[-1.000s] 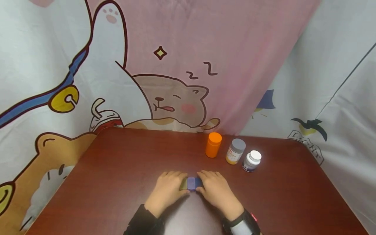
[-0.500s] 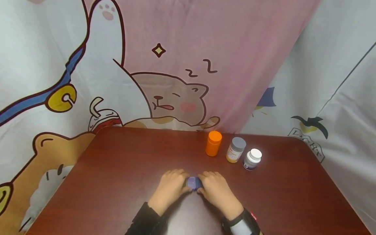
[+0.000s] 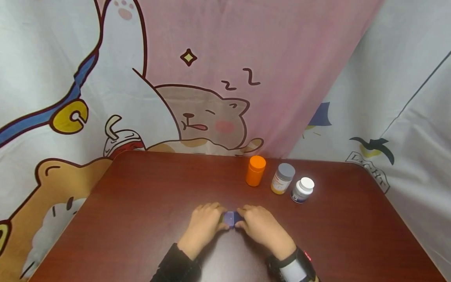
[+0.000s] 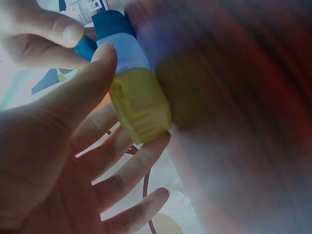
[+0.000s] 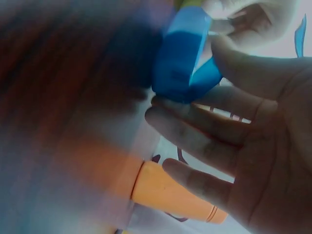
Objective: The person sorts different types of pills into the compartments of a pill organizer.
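While gripping a short row of blocks (image 3: 231, 220) from both ends, has the left hand (image 3: 203, 226) at nine o'clock and the right hand (image 3: 262, 227) at three. With the left, pinches the yellow block (image 4: 144, 105) between thumb on the near side and fingers on the far side, little finger spread clear. With the right, pinches the blue block (image 5: 178, 61) at the opposite end in the same manner, little finger likewise spread apart. Has the violet block (image 4: 126, 51) between the two, touching both, low over the middle of the brown table (image 3: 148, 203). Cannot tell resting on the wood from hovering just over it; cannot with certainty part a blue piece (image 4: 86, 48) jutting out beside the thumbs from the blue block.

Has standing upright, reckoned from the row, an orange bottle (image 3: 255, 172) at one o'clock, a grey-capped bottle (image 3: 283, 179) at two and a white bottle (image 3: 302, 190) between two and three, all apart from the hands. Wears a dark sleeve (image 3: 174, 264) at eight o'clock. Faces a cloth hanging (image 3: 282, 58) at twelve, printed with a dozing cartoon animal (image 3: 211, 113).
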A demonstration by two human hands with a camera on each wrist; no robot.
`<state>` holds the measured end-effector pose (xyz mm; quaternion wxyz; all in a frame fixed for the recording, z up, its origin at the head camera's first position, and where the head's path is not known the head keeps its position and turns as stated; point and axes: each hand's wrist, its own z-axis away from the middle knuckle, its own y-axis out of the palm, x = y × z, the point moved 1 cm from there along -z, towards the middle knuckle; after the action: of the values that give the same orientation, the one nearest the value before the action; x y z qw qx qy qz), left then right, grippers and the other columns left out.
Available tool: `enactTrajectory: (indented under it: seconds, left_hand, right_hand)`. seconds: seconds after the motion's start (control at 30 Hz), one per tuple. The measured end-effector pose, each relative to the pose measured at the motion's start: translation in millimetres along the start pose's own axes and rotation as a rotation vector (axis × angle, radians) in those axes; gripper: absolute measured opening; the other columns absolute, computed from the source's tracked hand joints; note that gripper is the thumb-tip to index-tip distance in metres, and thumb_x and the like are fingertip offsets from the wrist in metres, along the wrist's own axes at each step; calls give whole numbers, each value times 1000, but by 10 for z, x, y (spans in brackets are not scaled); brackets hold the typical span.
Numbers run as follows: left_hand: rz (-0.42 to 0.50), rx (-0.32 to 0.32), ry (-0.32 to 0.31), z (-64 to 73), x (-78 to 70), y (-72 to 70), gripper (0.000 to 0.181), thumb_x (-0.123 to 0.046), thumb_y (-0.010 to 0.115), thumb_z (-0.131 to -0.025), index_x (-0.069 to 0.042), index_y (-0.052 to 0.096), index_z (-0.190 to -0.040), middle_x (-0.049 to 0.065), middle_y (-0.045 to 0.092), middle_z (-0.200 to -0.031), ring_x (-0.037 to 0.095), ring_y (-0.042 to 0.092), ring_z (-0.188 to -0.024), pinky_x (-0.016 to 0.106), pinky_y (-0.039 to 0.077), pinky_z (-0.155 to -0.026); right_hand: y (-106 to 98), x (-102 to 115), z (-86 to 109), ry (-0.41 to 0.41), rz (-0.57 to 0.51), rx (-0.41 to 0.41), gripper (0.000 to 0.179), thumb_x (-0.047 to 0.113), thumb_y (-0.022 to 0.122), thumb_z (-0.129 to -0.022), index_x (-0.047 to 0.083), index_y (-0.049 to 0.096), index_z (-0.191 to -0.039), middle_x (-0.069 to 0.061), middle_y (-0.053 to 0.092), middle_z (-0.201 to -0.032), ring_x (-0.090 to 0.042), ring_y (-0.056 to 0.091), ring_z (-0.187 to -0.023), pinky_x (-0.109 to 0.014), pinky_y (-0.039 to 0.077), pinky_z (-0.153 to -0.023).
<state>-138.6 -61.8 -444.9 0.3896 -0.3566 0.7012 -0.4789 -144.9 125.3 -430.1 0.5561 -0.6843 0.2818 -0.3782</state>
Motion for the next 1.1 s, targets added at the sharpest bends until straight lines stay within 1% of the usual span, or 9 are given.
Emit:
enactTrajectory:
  seconds: [0.07,0.17,0.23,0.3,0.47,0.57,0.73,0.97,1.1]
  left_hand:
    - [1,0,-1,5,1,-3,41,-38,91,-71,-17,79,-104,-3,75,-98,18,70,-86,36,57,-76]
    - [6,-1,-3,9,0,-9,42,-38,92,-70,-17,79,-104,-4,75,-97,18,70,-85,35,57,-74]
    - [15,0,-7,9,-3,-17,41,-37,92,-69,-17,79,-103,-4,75,-96,18,70,-85,35,57,-74]
    - [22,7,-12,4,-8,-21,41,-37,93,-69,-17,79,-102,-4,75,-96,18,70,-85,35,56,-75]
    - [27,11,-13,-7,-27,-13,40,-37,93,-68,-18,79,-101,-4,75,-96,18,69,-85,35,56,-74]
    - [25,13,-16,-4,-35,-10,41,-38,93,-68,-18,79,-102,-5,75,-96,18,69,-85,35,55,-74]
    - [25,12,-22,2,-35,-24,42,-37,93,-68,-17,79,-103,-4,76,-98,18,69,-85,35,56,-74]
    - [38,13,-26,-1,-16,-22,42,-36,93,-69,-16,80,-103,-3,77,-99,18,69,-86,36,57,-76]
    - [46,24,-34,-4,0,-24,42,-36,93,-69,-16,80,-103,-3,77,-101,18,70,-87,37,58,-77]
  right_hand:
    - [-22,-26,-21,-12,-21,-36,30,25,78,-93,3,79,-114,-9,79,-107,-28,74,-98,-48,58,-89]
    - [-32,-67,-88,-14,-22,-133,14,22,76,-94,11,82,-101,-1,78,-91,-22,74,-87,-44,58,-81]
    - [-23,-94,-152,22,-20,-189,9,22,76,-95,15,81,-95,2,75,-84,-21,73,-82,-42,58,-75]
    - [6,-130,-226,76,-22,-212,9,24,76,-95,16,80,-91,3,75,-84,-21,73,-80,-42,59,-71]
    - [90,-240,-386,180,-77,-159,9,23,76,-96,15,80,-93,2,78,-88,-23,75,-82,-44,59,-70]
    - [103,-276,-433,202,-117,-114,8,21,76,-96,15,80,-93,2,78,-88,-22,74,-82,-44,59,-70]
    - [95,-282,-470,208,-143,-91,8,21,75,-97,16,80,-95,2,78,-89,-22,74,-83,-45,59,-71]
    - [87,-272,-489,201,-141,-101,8,23,76,-96,17,79,-94,3,77,-89,-22,74,-82,-44,58,-70]
    - [95,-262,-482,189,-151,-98,7,22,75,-97,17,79,-97,3,77,-92,-21,74,-85,-44,59,-73]
